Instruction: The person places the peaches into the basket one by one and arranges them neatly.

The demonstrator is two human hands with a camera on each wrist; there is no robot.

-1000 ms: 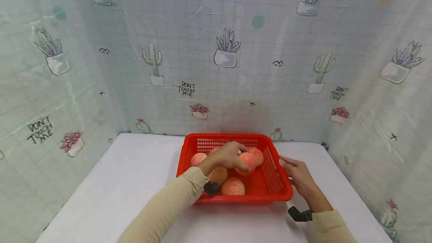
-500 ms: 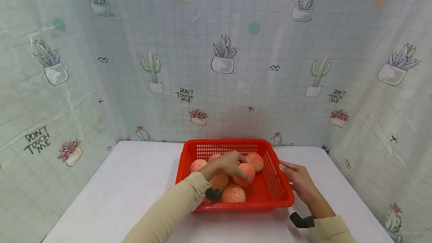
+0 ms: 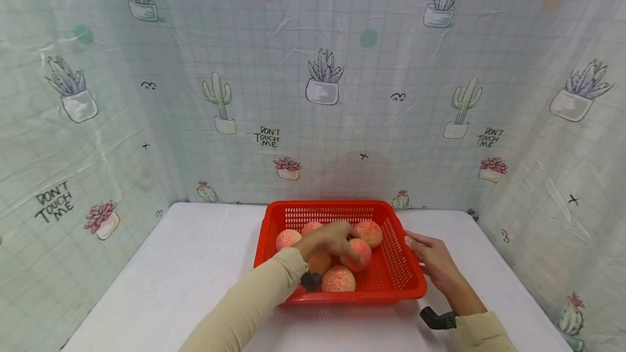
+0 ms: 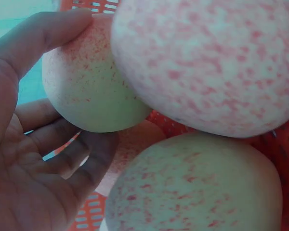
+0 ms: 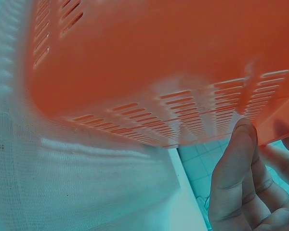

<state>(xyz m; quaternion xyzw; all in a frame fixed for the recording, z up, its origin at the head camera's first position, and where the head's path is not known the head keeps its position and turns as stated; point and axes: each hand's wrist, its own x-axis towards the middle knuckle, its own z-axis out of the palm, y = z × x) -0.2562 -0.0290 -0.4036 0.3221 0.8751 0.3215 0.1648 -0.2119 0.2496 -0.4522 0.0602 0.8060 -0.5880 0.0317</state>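
My left hand [image 3: 332, 237] reaches over a red plastic basket [image 3: 323, 204] and grips a pink-speckled peach [image 3: 359, 256] inside it. In the left wrist view the thumb lies on top of this held peach [image 4: 89, 79] and the other fingers curve beneath it. Several more peaches fill the basket's left and back, such as a pale one [image 3: 288, 239] and a front one [image 3: 338, 278]. Outside the right wall, my right hand [image 3: 435, 259] touches the basket near its rim. The right wrist view shows the thumb [image 5: 238, 154] against the slotted wall, fingers fairly straight.
The basket stands on a white table [image 3: 210, 254]. A curtain printed with cacti [image 3: 325, 80] hangs behind it and along both sides. Small dark devices [image 3: 437, 319] are strapped at the wrists, and the left one overlaps the basket's front in the head view.
My left hand has lowered the peach deeper into the basket, a little toward the front. The right hand keeps its place at the right rim. The head view has tilted slightly.
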